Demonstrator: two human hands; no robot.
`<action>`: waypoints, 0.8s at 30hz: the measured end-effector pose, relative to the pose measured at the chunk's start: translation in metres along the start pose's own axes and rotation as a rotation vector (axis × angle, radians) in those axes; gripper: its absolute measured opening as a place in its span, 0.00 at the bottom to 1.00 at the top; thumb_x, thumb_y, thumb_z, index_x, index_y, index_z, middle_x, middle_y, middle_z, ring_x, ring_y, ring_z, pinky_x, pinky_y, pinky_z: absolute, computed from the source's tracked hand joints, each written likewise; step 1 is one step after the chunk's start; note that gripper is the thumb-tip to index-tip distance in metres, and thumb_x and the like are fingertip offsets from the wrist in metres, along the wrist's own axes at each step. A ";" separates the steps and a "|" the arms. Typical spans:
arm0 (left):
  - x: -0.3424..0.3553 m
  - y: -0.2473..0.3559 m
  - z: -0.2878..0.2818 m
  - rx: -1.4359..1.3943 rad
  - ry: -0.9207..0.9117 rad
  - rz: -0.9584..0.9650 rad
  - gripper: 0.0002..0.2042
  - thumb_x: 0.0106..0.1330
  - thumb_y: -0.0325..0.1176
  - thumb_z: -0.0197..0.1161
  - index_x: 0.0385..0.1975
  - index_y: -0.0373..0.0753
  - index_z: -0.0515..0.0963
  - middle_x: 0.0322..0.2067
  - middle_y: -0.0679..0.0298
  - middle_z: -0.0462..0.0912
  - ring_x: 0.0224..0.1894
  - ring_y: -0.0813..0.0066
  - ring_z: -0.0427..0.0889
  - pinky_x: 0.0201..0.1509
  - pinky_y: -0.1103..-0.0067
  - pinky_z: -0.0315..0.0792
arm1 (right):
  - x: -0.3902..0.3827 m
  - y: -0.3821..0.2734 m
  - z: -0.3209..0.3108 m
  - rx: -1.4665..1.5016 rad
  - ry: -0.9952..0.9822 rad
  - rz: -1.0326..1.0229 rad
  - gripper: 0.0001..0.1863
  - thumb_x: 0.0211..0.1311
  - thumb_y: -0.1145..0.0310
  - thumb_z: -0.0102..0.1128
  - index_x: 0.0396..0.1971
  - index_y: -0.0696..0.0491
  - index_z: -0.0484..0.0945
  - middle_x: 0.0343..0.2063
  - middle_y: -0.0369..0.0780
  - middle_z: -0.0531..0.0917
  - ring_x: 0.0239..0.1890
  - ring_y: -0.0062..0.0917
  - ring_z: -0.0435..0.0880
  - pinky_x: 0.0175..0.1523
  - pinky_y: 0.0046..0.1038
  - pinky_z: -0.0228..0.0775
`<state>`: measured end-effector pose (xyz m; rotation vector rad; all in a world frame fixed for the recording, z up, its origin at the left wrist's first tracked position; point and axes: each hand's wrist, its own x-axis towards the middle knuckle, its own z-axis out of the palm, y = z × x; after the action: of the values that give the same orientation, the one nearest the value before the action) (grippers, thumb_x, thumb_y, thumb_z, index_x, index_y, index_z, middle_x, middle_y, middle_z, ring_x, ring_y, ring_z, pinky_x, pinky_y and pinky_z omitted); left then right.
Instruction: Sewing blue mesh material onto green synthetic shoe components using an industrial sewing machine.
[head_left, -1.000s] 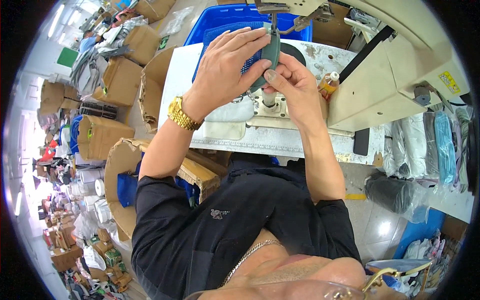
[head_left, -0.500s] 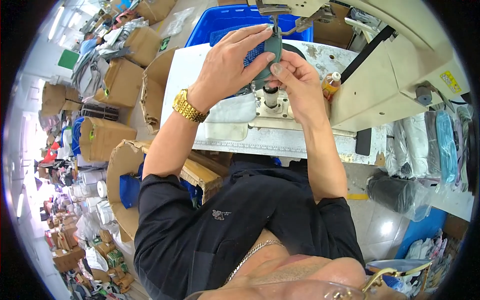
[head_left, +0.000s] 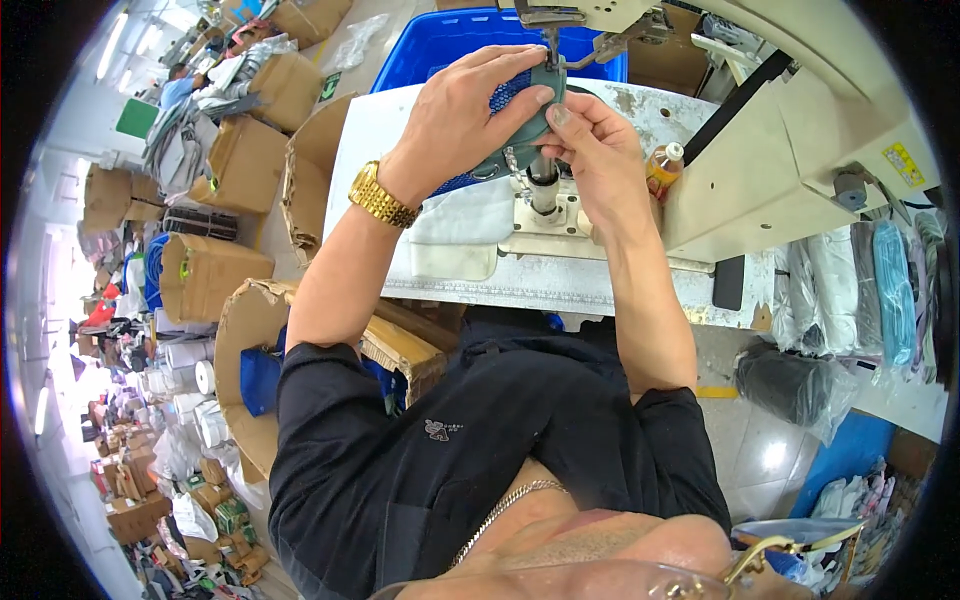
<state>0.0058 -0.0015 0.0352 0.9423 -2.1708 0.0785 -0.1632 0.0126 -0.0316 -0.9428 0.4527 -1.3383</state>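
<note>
A blue mesh piece (head_left: 505, 94) with grey-green edging (head_left: 550, 82) lies under the needle and presser foot (head_left: 551, 52) of a cream sewing machine (head_left: 765, 170). My left hand (head_left: 455, 120) grips its top, fingers together and reaching up to the foot, thumb on the edging. Below it, my right hand (head_left: 590, 150) pinches the edging between thumb and fingers. A small metal fitting (head_left: 514, 162) hangs near the machine's post (head_left: 544, 200). White pads (head_left: 450, 250) lie beneath my left forearm.
A blue bin (head_left: 410, 50) stands behind the table (head_left: 370, 120). A bottle (head_left: 664, 167) is beside my right hand. Cartons (head_left: 240, 380) crowd the left side; wrapped rolls (head_left: 890, 290) are at the right. A person in light blue (head_left: 178, 88) works far off at upper left.
Both hands and the mesh piece have shifted slightly up and away from me at the needle, with the left forearm moving a little rightward. The grips look much the same.
</note>
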 end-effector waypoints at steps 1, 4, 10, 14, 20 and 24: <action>0.001 0.001 -0.001 -0.011 -0.015 -0.025 0.18 0.65 0.40 0.64 0.50 0.36 0.80 0.48 0.56 0.83 0.48 0.59 0.83 0.54 0.71 0.75 | 0.001 0.001 -0.001 0.001 0.001 -0.003 0.10 0.64 0.70 0.64 0.43 0.57 0.81 0.31 0.35 0.85 0.31 0.15 0.84 0.35 0.15 0.72; 0.001 -0.001 -0.001 -0.042 -0.022 -0.043 0.18 0.65 0.41 0.63 0.50 0.36 0.80 0.48 0.55 0.83 0.48 0.58 0.83 0.53 0.71 0.75 | 0.004 0.005 -0.002 0.057 -0.008 0.003 0.09 0.65 0.67 0.63 0.41 0.56 0.81 0.30 0.35 0.85 0.31 0.16 0.84 0.36 0.16 0.72; 0.002 -0.006 0.002 -0.165 -0.027 -0.074 0.18 0.66 0.40 0.63 0.51 0.35 0.79 0.47 0.54 0.83 0.47 0.59 0.83 0.51 0.72 0.76 | 0.005 0.013 0.000 0.180 0.023 0.005 0.09 0.67 0.65 0.62 0.38 0.55 0.81 0.29 0.36 0.85 0.30 0.18 0.83 0.37 0.18 0.72; 0.003 -0.009 0.003 -0.219 -0.049 -0.085 0.19 0.67 0.39 0.63 0.53 0.35 0.78 0.47 0.54 0.83 0.46 0.60 0.83 0.49 0.74 0.75 | 0.006 0.016 0.001 0.184 0.054 -0.030 0.09 0.67 0.64 0.62 0.37 0.55 0.81 0.29 0.36 0.85 0.30 0.17 0.83 0.36 0.17 0.72; 0.004 -0.016 -0.003 -0.258 -0.158 -0.080 0.22 0.67 0.42 0.63 0.57 0.37 0.75 0.50 0.55 0.81 0.47 0.64 0.81 0.49 0.75 0.74 | 0.008 0.011 0.001 0.098 0.056 -0.044 0.10 0.67 0.63 0.62 0.35 0.55 0.81 0.28 0.35 0.85 0.29 0.15 0.82 0.35 0.16 0.70; 0.001 -0.017 0.001 -0.279 -0.152 -0.142 0.22 0.68 0.44 0.62 0.58 0.38 0.75 0.50 0.55 0.81 0.47 0.64 0.81 0.49 0.74 0.74 | 0.008 0.007 0.003 0.007 0.058 -0.089 0.09 0.66 0.64 0.63 0.36 0.56 0.81 0.29 0.35 0.85 0.30 0.14 0.82 0.36 0.15 0.69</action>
<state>0.0155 -0.0144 0.0313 0.9607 -2.1721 -0.3666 -0.1546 0.0058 -0.0331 -0.9288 0.4546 -1.4503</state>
